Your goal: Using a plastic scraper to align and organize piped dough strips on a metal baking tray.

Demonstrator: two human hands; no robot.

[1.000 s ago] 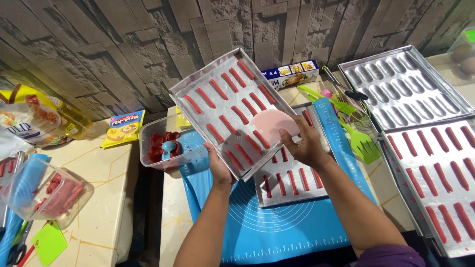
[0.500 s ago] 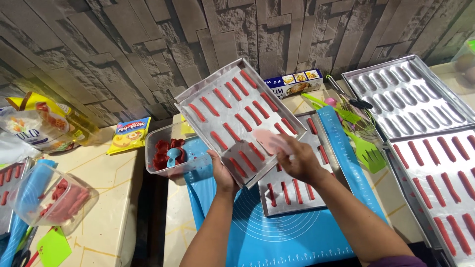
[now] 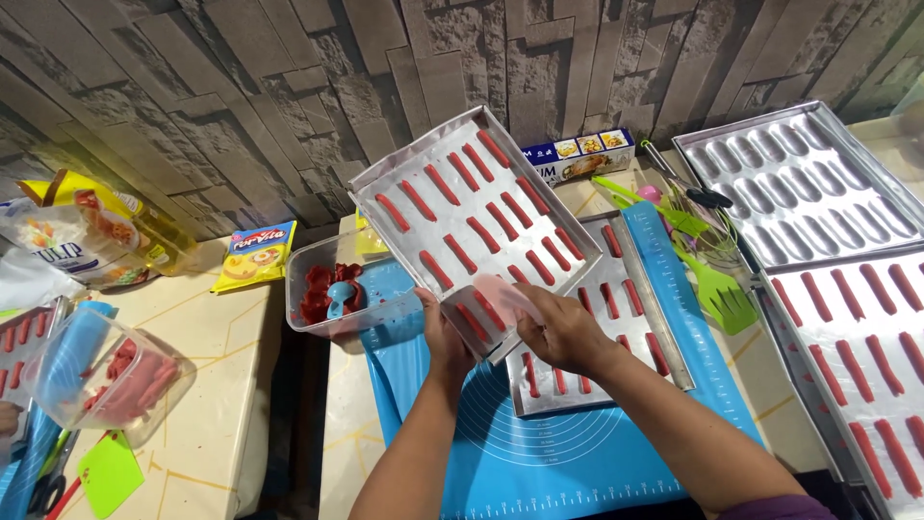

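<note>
Head view: the left hand (image 3: 445, 332) grips the near edge of the tilted tray (image 3: 472, 217) of red strips, raised above the blue mat (image 3: 539, 462), while the right hand (image 3: 558, 327) presses what appears to be a pale scraper (image 3: 500, 294) against its lower corner. Keep the tilt shallow and the scraper flat. Room is tight: a second tray (image 3: 664, 327) lies directly beneath, the clear tub (image 3: 332, 294) just left.
</note>
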